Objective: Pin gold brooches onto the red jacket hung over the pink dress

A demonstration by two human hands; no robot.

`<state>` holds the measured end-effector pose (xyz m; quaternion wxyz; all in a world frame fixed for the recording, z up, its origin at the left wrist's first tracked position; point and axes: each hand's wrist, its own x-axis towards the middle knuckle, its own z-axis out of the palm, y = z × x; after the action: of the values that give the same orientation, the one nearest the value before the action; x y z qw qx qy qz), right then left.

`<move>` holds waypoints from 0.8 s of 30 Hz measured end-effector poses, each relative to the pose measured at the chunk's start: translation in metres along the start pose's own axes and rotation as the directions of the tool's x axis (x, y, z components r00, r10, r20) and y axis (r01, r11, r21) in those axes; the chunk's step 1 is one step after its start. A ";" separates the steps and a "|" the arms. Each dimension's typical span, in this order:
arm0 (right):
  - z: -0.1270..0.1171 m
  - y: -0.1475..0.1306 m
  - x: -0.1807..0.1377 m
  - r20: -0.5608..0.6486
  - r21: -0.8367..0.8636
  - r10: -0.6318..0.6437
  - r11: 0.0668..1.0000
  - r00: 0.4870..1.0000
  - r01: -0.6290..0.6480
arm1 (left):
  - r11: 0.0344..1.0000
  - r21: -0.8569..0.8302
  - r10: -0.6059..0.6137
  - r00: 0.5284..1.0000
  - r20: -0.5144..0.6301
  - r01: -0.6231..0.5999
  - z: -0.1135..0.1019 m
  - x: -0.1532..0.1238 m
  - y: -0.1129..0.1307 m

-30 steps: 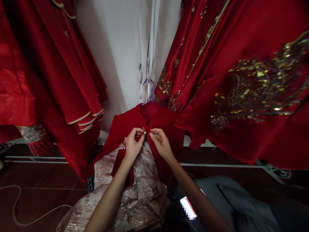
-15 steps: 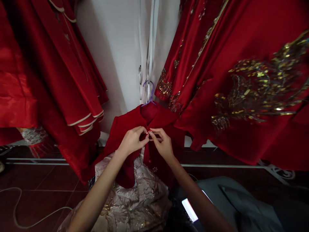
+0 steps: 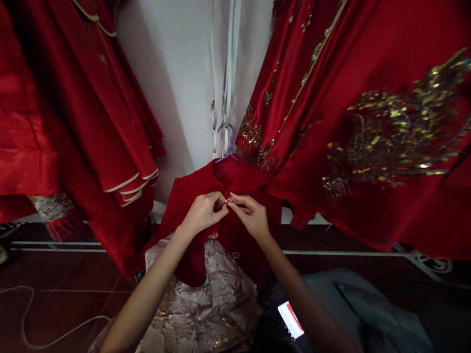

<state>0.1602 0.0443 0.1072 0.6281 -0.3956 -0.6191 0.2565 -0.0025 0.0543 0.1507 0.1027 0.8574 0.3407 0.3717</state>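
Note:
A small red jacket [image 3: 191,189] hangs on a purple hanger [image 3: 227,142] in front of me, over a pale pink and gold patterned skirt [image 3: 206,299]. My left hand [image 3: 202,214] and my right hand [image 3: 252,218] meet at the jacket's front, just below the collar. Both pinch the two front edges together around a small beaded clasp [image 3: 229,199]. The fingers of each hand are closed on the cloth.
Long red satin robes [image 3: 73,122] hang at the left. A red gown with gold sequin embroidery [image 3: 386,137] hangs at the right. White straps [image 3: 222,73] run down the white wall. A lit phone [image 3: 290,319] lies on grey fabric. A white cord [image 3: 33,338] trails over the dark red floor.
The jacket's front edges have been drawn together, covering more of the pale skirt. Both hands have shifted slightly up and right while staying pinched at the clasp.

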 end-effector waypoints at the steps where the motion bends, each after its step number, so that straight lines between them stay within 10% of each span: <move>1: 0.000 0.000 0.000 0.001 0.008 0.006 1.000 1.000 -0.006 | 1.000 0.006 -0.001 1.000 0.004 0.001 0.000 0.000 0.000; 9: 0.003 0.003 0.009 0.054 0.030 0.014 0.999 0.998 -0.016 | 0.994 0.097 0.049 0.998 0.050 -0.053 -0.003 0.006 -0.002; 24: 0.015 0.023 -0.051 0.149 -0.088 0.043 0.996 0.988 -0.030 | 0.814 -0.550 -0.133 0.982 0.132 0.184 0.023 -0.032 -0.026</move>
<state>0.1440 0.0184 0.0582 0.5572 -0.4130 -0.6677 0.2705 -0.0152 0.0542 0.1053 0.3949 0.7737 0.2822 0.4072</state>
